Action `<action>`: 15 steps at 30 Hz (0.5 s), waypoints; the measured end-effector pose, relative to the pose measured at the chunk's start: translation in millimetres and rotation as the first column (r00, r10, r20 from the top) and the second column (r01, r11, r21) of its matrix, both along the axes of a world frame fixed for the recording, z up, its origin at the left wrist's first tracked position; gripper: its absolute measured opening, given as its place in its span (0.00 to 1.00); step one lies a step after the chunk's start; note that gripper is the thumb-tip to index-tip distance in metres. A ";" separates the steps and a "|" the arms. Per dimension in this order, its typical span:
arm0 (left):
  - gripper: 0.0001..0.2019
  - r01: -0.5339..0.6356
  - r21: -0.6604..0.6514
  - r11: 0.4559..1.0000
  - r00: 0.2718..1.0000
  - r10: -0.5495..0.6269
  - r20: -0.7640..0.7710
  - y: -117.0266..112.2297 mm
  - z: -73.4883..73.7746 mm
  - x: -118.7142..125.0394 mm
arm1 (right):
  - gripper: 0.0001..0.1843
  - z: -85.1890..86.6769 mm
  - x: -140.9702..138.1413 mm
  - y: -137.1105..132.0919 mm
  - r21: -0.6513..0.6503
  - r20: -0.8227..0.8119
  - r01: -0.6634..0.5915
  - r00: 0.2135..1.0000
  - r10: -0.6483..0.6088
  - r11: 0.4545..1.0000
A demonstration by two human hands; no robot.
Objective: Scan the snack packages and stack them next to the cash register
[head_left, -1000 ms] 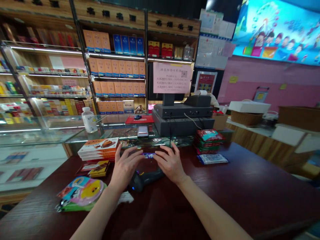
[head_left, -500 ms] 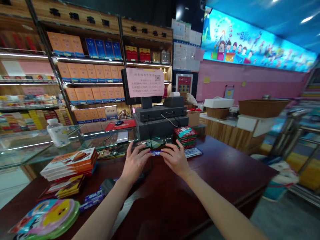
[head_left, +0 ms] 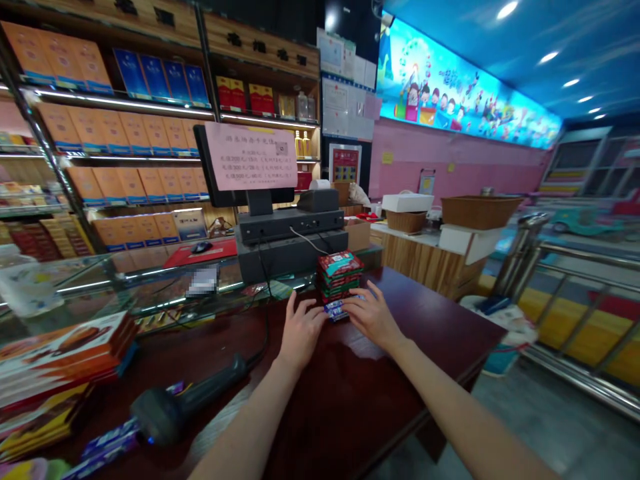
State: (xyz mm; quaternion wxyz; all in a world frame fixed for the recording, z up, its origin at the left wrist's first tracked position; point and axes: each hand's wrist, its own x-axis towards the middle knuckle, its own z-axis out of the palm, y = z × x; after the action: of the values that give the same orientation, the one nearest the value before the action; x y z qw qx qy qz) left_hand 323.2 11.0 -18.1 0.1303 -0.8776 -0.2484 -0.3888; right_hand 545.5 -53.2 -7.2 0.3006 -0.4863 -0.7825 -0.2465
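Note:
A small purple-and-blue stick pack point(head_left: 336, 310) is between my two hands, low in front of a stack of red and green packets point(head_left: 341, 267). My left hand point(head_left: 303, 330) has its thumb and fingertips closed at the left end of the pack, with the index finger raised. At the right end, my right hand point(head_left: 374, 317) grips with bent fingers that partly cover the pack. A handheld barcode scanner point(head_left: 163, 410) lies to the left of my left forearm, partly over more purple stick packs point(head_left: 107, 443).
Orange-and-white boxes point(head_left: 65, 347) are stacked on the left beside yellow packets point(head_left: 47, 417). Behind the dark red table point(head_left: 320, 400) stand a glass counter point(head_left: 150, 293) and a cash register point(head_left: 293, 233) with a screen. The scanner's cable point(head_left: 265, 320) runs across the tabletop.
Both hands have carried the stick pack rightward, to the front of the red and green packet stack. The view has turned right, and the scanner now shows uncovered.

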 end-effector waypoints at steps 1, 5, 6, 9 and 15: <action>0.09 0.009 -0.009 1.000 1.000 -0.009 0.003 0.3 -4.3 8.5 | 0.16 -2.3 7.8 -0.8 -0.006 0.007 0.009 1.000 -0.009 1.000; 0.08 0.037 -0.025 0.999 0.999 -0.037 -0.012 0.2 -17.4 39.3 | 0.15 -14.0 35.5 -3.7 -0.052 0.028 0.046 0.999 -0.045 0.998; 0.08 0.037 -0.026 0.999 0.999 -0.037 -0.019 0.1 -20.0 45.9 | 0.14 -17.0 41.2 -4.1 -0.068 0.031 0.055 0.998 -0.053 0.996; 0.08 0.027 -0.026 0.999 0.998 -0.029 -0.063 0.7 -27.3 62.5 | 0.14 -24.6 54.7 -3.6 -0.108 0.032 0.070 0.997 -0.067 0.992; 0.08 -0.014 -0.038 0.999 0.989 0.008 -0.146 3.7 -37.4 79.2 | 0.15 -31.4 65.9 1.6 -0.192 0.049 0.110 0.994 -0.103 0.975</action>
State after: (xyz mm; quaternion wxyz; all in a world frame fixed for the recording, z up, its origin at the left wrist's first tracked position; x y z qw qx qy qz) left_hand 402.4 14.7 -55.5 0.1332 -0.9047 -0.2504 -0.3179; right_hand 611.4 -51.6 -38.6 0.2228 -0.5497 -0.7814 -0.1939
